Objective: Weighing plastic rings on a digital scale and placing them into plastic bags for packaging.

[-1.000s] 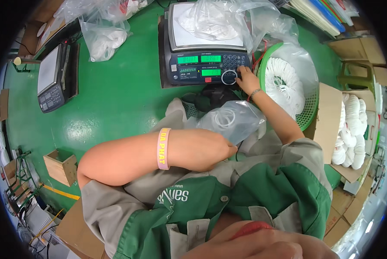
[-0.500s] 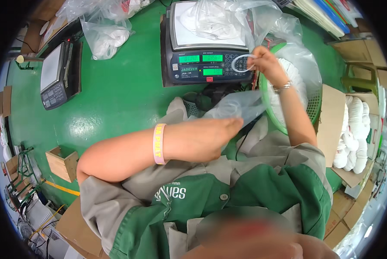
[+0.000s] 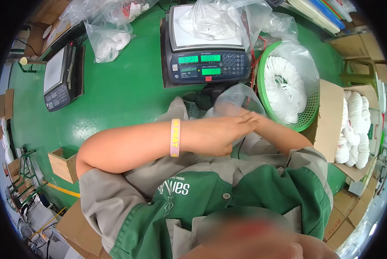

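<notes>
My left hand [image 3: 221, 131], with a pink band at its wrist, is closed at the rim of a clear plastic bag [image 3: 247, 97] in front of my lap. My right forearm [image 3: 284, 136] passes beneath the left fingers, and my right hand [image 3: 228, 110] shows blurred at the bag, seemingly inside it. Its fingers are hidden, so what they hold cannot be made out. To the right, a green basket [image 3: 310, 113] lined with clear plastic bears a heap of thin white rings [image 3: 288, 103]. A counting scale [image 3: 210, 67] with lit green displays stands ahead, carrying a bag of white rings [image 3: 213, 28].
On the left is a second scale [image 3: 57, 86], with a wooden box [image 3: 63, 164] nearer me. A plastic bag of white rings [image 3: 111, 45] lies on the green floor [image 3: 128, 82]. At the right, a cardboard box [image 3: 331, 125] contains bundled white rings [image 3: 355, 129] beside a green stool [image 3: 359, 71].
My right hand has come down from beside the scale and basket, where it held a white ring, to the plastic bag. My left hand has shifted slightly right.
</notes>
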Action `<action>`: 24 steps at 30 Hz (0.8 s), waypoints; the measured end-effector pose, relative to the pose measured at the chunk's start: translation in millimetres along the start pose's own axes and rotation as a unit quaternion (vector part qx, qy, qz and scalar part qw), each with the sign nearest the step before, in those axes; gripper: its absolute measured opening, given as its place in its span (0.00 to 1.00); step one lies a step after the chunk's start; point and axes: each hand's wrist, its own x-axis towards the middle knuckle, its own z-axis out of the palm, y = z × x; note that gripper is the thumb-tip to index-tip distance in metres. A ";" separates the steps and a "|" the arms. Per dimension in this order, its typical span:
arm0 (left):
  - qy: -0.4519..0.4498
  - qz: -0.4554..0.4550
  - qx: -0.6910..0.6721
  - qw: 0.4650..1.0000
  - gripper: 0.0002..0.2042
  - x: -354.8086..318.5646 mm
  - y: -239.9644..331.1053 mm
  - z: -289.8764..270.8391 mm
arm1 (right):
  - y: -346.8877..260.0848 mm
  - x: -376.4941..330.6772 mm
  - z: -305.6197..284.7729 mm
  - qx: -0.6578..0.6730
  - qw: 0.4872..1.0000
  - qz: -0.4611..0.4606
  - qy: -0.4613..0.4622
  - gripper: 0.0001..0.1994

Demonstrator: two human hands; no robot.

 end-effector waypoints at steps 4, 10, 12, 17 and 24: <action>-0.040 -0.032 0.013 0.999 0.32 1.5 0.9 -7.0 | -5.9 -1.4 22.9 -0.235 0.967 0.071 0.063 0.09; -0.035 -0.139 0.002 0.990 0.29 -3.5 9.7 -26.0 | -12.5 -25.7 -3.1 -0.258 0.947 0.165 0.096 0.11; 0.069 -0.100 0.063 0.991 0.27 -7.1 -1.2 -22.9 | -11.5 -31.9 -19.9 -0.100 0.973 0.193 0.072 0.11; 0.133 -0.155 0.077 0.976 0.28 -14.2 -3.5 -35.8 | -35.2 -49.1 -44.0 0.335 0.905 0.171 0.199 0.08; 0.164 -0.125 0.125 0.971 0.28 -18.9 -15.3 -32.6 | -62.8 -68.2 -72.9 0.351 0.886 0.203 0.226 0.12</action>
